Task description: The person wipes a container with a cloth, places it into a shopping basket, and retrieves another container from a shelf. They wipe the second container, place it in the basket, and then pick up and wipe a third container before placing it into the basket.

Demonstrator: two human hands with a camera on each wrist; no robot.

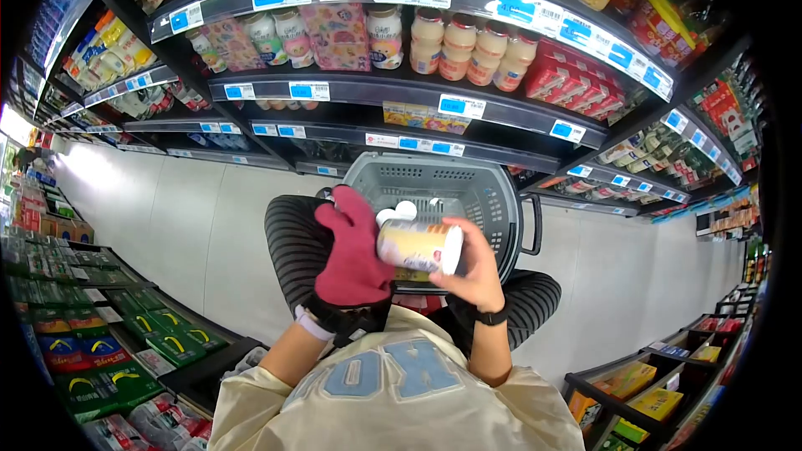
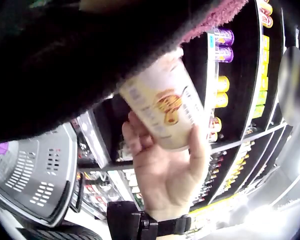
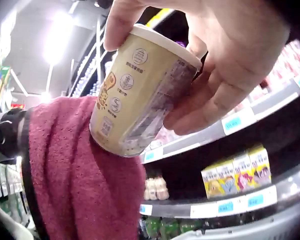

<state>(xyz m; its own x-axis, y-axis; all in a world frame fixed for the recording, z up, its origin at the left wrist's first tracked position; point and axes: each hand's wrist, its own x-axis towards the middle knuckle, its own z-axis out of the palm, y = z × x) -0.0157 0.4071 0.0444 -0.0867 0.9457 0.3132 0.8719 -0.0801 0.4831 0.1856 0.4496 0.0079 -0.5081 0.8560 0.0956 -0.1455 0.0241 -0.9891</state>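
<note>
A pale yellow cup with a white lid [image 1: 418, 249] [image 2: 165, 102] [image 3: 140, 90] is tilted on its side above the basket. My right hand [image 1: 478, 271] [image 2: 167, 175] [image 3: 230, 60] grips it around the lid end, thumb on one side and fingers on the other. My left hand [image 1: 355, 246] [image 3: 85, 170] wears a dark red cloth glove; its fingers extend forward and its inner side touches the cup's base. In the left wrist view, dark fabric with a pink edge covers much of the picture and hides the cup's base.
A grey basket [image 1: 430, 159] [image 2: 35, 175] stands between the knees, with white round-topped items [image 1: 401, 213] inside. Beyond it rise shelves with bottles [image 1: 458, 43], boxes and price labels. Green packs [image 1: 171, 330] line the left; a low rack [image 1: 614, 413] stands at the lower right.
</note>
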